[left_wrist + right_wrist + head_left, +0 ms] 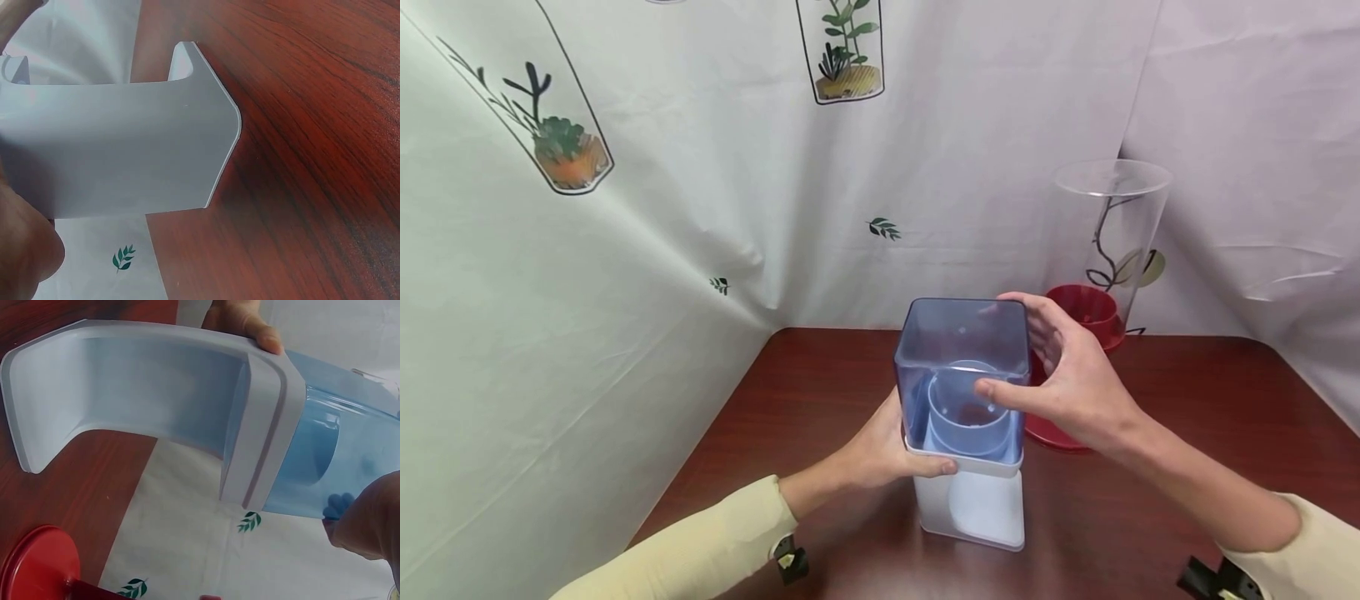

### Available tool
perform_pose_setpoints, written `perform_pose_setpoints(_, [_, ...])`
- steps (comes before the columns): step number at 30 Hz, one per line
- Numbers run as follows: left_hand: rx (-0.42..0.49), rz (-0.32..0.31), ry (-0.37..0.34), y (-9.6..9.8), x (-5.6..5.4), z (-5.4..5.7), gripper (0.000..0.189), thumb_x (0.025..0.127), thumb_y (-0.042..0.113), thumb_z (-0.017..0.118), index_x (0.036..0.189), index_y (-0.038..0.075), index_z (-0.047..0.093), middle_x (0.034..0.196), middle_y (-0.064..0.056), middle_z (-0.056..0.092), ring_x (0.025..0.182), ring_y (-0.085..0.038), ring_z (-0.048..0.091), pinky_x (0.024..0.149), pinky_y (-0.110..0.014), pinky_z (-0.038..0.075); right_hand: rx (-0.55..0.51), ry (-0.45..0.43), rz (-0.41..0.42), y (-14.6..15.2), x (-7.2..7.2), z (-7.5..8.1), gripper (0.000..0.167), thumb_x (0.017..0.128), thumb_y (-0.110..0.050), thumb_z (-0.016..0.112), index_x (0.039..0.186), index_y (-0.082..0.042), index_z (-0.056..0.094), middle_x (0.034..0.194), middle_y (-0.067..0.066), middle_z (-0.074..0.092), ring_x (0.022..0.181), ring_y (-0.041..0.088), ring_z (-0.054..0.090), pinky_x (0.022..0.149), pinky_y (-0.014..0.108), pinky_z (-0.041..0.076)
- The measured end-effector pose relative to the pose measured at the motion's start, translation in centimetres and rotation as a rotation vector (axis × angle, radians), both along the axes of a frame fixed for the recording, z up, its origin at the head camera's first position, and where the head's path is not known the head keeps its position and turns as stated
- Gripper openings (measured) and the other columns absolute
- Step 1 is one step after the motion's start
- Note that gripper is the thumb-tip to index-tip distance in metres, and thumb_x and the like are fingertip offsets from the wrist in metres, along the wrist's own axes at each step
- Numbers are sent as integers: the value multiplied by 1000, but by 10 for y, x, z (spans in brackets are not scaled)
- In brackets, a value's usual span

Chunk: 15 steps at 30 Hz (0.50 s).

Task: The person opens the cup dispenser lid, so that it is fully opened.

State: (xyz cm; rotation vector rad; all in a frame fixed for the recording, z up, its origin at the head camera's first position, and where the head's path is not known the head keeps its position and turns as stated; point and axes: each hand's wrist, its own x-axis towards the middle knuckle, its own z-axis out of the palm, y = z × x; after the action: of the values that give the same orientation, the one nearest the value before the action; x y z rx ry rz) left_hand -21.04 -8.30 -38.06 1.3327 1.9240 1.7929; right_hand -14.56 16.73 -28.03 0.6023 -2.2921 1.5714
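Note:
In the head view a dispenser stands at the middle of the table, a see-through blue square container (962,337) on a white stand (934,500). A round ring shows inside the container's lower part. My left hand (880,450) grips the stand's upper left side, thumb across the front below the container. My right hand (1082,387) holds the container from the right, thumb on its front face and fingers round the far right corner. The right wrist view shows the stand's curved hollow (156,394) from the side. Whether the stand bears fully on the table, I cannot tell.
Behind my right hand stands a second dispenser with a clear cylinder (1112,225) and a red base (1086,308). The reddish-brown wooden table (820,367) has white plant-print cloth (970,167) hanging at its back and sides.

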Motion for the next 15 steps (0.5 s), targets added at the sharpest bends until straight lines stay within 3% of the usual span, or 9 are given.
perform_pose_setpoints(9, [-1,19,4,0,0,-1,100,79,2,91,157,25,34,143,-8,58,126,-35,63,108,-47,53,0,-28,-6,0,-2,2,81,83,-18,91,152,-18,49,139,3,64,125,24,64,98,21,54])
perform_pose_setpoints(15, [-7,11,14,1,0,-1,94,79,3,91,155,23,39,141,-9,61,124,-35,65,107,-46,54,0,40,14,-1,2,5,86,79,-11,94,152,-15,48,137,2,63,118,20,65,95,22,56])
